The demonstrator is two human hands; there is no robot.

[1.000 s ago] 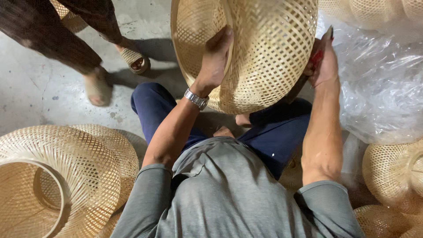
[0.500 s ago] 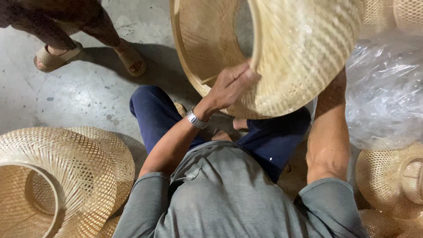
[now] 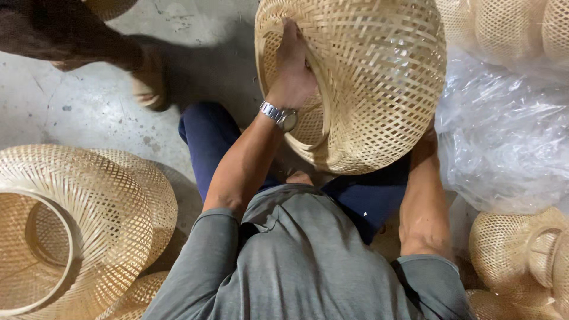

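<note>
I sit on the floor with a large woven bamboo shade (image 3: 379,77) held up over my knees, its round opening turned to the left. My left hand (image 3: 293,68), with a metal wristwatch (image 3: 282,116) on the wrist, grips the rim of that opening with the fingers reaching over the edge. My right forearm (image 3: 422,195) runs up under the shade's right side. The right hand itself is hidden behind the weave.
Another person's sandalled foot (image 3: 149,80) and dark trouser leg stand on the concrete floor at the upper left. Stacked woven shades (image 3: 77,225) lie at my left. Crumpled clear plastic sheet (image 3: 504,148) lies at the right, with more shades above (image 3: 510,29) and below (image 3: 521,255) it.
The shade has turned and come lower towards me. My left hand moved from its lower edge up onto the opening's rim. My right hand slid out of sight behind it. The other person's feet shifted.
</note>
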